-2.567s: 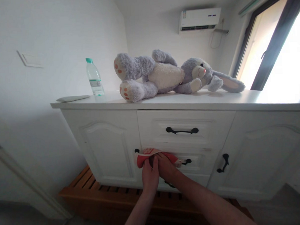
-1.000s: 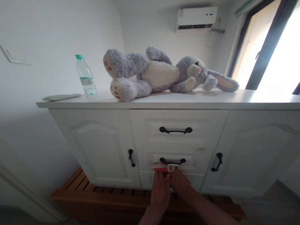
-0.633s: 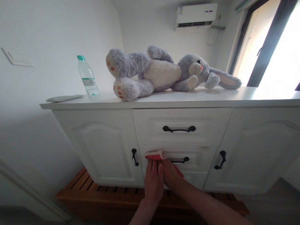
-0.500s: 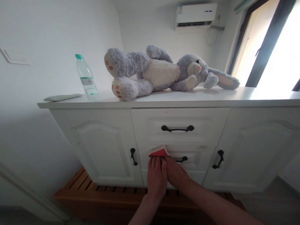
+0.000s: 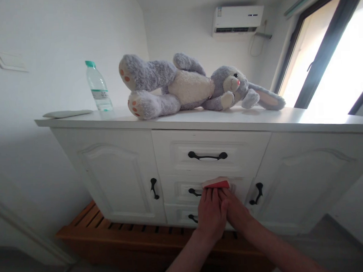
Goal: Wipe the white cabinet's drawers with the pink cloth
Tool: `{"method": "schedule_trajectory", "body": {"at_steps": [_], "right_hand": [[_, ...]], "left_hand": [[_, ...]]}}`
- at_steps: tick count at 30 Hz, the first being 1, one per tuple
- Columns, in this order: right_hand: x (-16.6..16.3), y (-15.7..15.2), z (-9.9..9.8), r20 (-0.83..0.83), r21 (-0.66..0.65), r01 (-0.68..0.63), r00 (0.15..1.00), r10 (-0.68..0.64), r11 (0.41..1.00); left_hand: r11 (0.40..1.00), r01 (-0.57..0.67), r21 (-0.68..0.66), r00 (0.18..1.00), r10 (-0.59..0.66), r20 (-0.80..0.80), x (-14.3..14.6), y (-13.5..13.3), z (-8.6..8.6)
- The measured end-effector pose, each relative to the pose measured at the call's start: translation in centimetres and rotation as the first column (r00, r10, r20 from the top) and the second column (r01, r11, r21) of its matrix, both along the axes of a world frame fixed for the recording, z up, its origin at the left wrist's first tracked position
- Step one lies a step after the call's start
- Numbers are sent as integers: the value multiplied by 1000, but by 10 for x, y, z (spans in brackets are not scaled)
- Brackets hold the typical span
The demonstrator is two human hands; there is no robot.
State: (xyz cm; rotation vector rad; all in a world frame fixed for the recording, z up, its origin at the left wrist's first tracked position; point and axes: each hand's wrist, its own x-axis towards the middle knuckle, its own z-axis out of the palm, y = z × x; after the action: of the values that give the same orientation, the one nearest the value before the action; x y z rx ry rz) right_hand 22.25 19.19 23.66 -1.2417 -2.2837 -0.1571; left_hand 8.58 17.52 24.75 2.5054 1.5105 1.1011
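A folded cloth (image 5: 218, 184), red with a pale side, is pressed against the front of the middle drawer (image 5: 180, 187). My left hand (image 5: 212, 210) holds its lower edge, fingers closed together over it. Right beside it, my right hand (image 5: 236, 205) grips the same cloth, partly overlapped by the left; most of its fingers are hidden. Both hands cover part of the middle drawer's black handle (image 5: 194, 192), whose left end still shows.
Above is the top drawer's handle (image 5: 207, 155); door handles (image 5: 154, 188) flank the drawers. On the cabinet top (image 5: 243, 117) lie a plush rabbit (image 5: 191, 88) and a flat grey object (image 5: 67, 113), with a water bottle (image 5: 99, 89) standing there. A slatted wooden bench (image 5: 89, 220) sits below.
Both hands have slid the cloth to the right across the middle drawer, past the left end of its handle. The view has shifted slightly.
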Motion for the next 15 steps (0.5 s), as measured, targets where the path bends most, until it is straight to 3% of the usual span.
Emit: {"method": "schedule_trajectory", "body": {"at_steps": [9, 15], "right_hand": [[-68, 5, 12, 101, 37, -7, 995, 3, 999], [-51, 8, -2, 94, 53, -35, 995, 30, 998]], "left_hand": [[992, -110, 54, 988, 115, -106, -55, 8, -12], [989, -106, 100, 986, 118, -122, -42, 7, -15]]}}
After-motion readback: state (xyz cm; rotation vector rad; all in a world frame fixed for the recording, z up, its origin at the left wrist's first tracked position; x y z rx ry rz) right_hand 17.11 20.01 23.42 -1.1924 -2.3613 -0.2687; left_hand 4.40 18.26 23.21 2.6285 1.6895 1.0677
